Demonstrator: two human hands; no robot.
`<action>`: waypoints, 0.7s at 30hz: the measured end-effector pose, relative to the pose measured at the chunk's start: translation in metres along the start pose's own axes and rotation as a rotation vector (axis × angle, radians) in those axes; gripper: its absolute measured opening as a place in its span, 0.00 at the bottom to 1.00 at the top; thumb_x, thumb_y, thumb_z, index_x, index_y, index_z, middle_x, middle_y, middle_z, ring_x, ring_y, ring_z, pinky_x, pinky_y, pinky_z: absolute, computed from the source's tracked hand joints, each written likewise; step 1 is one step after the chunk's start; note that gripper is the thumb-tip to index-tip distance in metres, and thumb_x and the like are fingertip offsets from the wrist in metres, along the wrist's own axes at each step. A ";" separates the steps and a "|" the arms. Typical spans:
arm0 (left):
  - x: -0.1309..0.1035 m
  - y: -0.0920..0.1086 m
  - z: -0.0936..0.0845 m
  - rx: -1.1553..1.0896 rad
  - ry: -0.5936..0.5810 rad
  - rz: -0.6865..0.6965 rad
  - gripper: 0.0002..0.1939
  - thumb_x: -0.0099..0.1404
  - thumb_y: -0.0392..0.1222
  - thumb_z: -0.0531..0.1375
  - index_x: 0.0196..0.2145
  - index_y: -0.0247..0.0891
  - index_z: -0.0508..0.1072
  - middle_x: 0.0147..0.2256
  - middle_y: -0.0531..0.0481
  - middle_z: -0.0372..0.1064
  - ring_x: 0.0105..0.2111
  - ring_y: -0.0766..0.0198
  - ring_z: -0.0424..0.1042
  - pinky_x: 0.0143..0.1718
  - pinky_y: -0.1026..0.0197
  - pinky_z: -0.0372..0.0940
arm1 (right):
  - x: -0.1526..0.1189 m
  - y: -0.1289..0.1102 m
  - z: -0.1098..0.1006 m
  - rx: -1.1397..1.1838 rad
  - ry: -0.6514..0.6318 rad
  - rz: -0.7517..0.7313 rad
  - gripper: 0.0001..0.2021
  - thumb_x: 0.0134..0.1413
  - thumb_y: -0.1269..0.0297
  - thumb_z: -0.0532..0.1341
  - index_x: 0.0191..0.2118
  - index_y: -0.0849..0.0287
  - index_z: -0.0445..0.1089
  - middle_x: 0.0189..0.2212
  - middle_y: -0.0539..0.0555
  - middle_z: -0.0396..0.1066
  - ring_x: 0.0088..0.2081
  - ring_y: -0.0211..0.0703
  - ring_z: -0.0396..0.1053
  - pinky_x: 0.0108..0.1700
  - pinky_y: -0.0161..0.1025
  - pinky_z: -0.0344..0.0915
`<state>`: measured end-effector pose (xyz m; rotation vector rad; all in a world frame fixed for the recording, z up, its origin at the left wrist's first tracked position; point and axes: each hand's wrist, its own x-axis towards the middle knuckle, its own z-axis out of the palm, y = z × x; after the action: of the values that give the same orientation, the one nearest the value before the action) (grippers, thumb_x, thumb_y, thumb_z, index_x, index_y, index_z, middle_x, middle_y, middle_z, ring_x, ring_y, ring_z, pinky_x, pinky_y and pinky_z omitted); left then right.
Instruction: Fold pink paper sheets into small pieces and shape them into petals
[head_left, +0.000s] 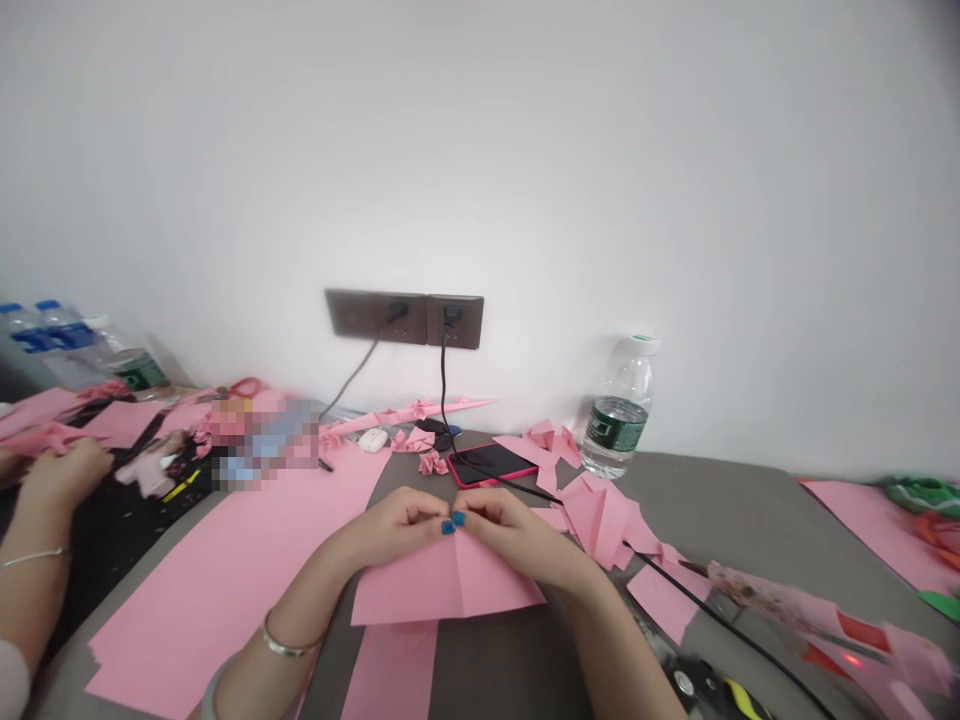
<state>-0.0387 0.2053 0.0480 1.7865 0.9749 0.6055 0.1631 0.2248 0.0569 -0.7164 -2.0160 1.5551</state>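
A creased, matte pink paper sheet point(427, 585) lies nearest, above the gray counter point(502, 670). The left hand point(394, 525) and right hand point(510, 530) pinch its upper edge, fingers curled, thumbs meeting at the center fold. Beyond are a flat, glossy smartphone point(491, 464) and a ribbed, transparent plastic bottle point(619, 410).

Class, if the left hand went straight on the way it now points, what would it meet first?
The left hand would probably meet the right hand first: their thumb tips lie side by side at the creased pink sheet, though any gap is unclear.
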 end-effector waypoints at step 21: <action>0.003 -0.013 -0.013 -0.046 0.405 0.043 0.23 0.64 0.57 0.56 0.22 0.38 0.57 0.22 0.59 0.47 0.22 0.70 0.46 0.23 0.66 0.43 | -0.002 0.024 -0.024 0.241 0.572 0.147 0.22 0.47 0.43 0.63 0.24 0.57 0.59 0.21 0.46 0.52 0.24 0.35 0.48 0.25 0.34 0.43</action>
<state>-0.0514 0.2169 0.0413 1.6799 1.1828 1.0360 0.1830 0.2459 0.0385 -1.0821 -1.3616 1.4281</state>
